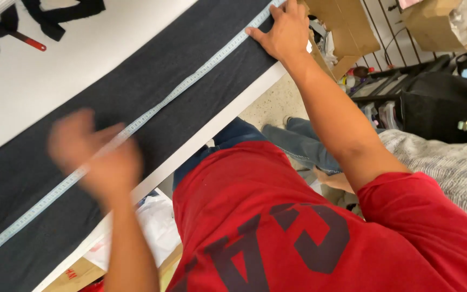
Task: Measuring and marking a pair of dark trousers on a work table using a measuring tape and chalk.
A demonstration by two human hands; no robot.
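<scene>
A long strip of dark grey fabric point(136, 92) lies along the white table point(44, 81). A pale measuring tape point(190, 81) runs lengthwise over it. My right hand point(285, 32) lies flat with fingers spread, pressing the tape's far end onto the fabric near the table's edge. My left hand point(95, 157) is blurred with motion above the tape and fabric; whether it touches or grips the tape cannot be made out.
Black fabric cut-outs point(55, 16) and a red-handled tool point(28, 42) lie at the table's far side. Cardboard boxes point(347, 30), bottles and a dark rack point(433, 92) stand to the right. A white plastic bag point(155, 221) sits under the table.
</scene>
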